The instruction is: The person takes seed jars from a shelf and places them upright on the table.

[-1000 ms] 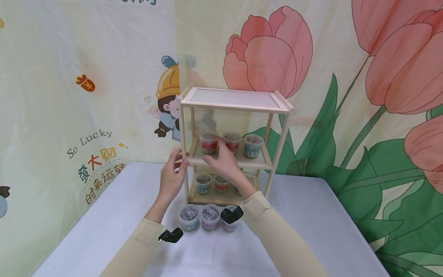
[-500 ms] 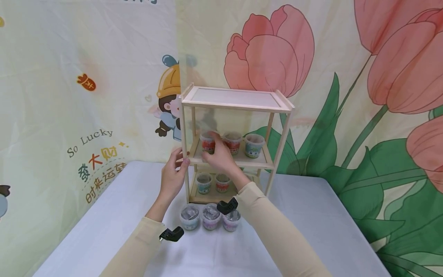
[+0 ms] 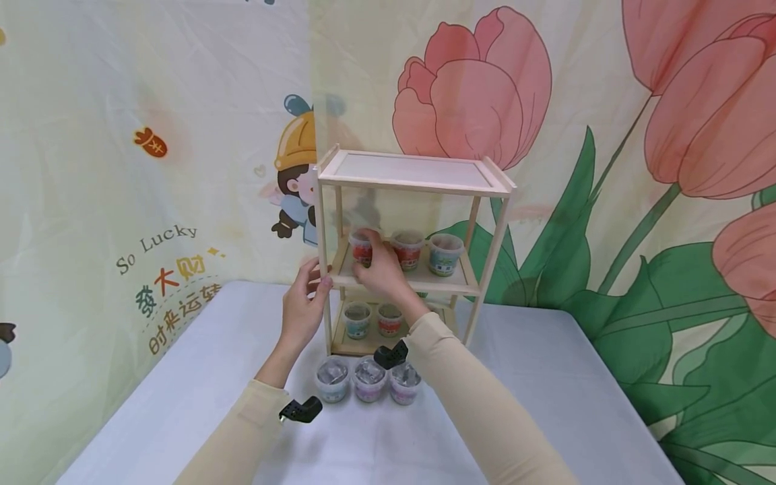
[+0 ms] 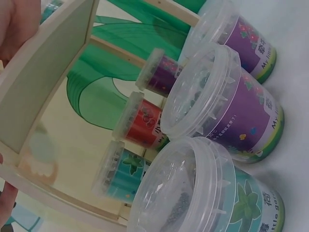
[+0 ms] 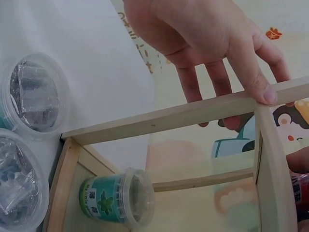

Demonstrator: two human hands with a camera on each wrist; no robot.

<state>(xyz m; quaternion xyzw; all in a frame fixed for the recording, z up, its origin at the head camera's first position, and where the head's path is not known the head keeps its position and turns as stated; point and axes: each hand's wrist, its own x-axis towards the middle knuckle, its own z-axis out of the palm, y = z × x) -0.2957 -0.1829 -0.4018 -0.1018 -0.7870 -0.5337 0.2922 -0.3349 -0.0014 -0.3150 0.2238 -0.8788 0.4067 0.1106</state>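
A light wooden rack [image 3: 412,172] stands on the table. My left hand [image 3: 302,304] grips its left front post at the middle shelf, thumb in front and fingers behind. At that shelf's left end, my right hand [image 3: 386,273] holds a red-labelled plastic cup [image 3: 362,253], partly hidden by the fingers. To its right are another red cup [image 3: 408,256] and a teal cup [image 3: 445,257]. The bottom shelf bears a teal cup [image 3: 358,323], a red cup [image 3: 389,323] and a purple cup [image 4: 163,75], the last covered by my right arm in the head view.
In front of the rack, a lidded teal cup [image 3: 332,384] and two purple cups [image 3: 368,387] stand in a row on the white-covered table [image 3: 533,404], below my right forearm. A printed cloth [image 3: 230,135] hangs behind and beside the table.
My right hand has moved slightly left and closed around the left red cup, which has shifted a little to the left. The left hand stays on the post.
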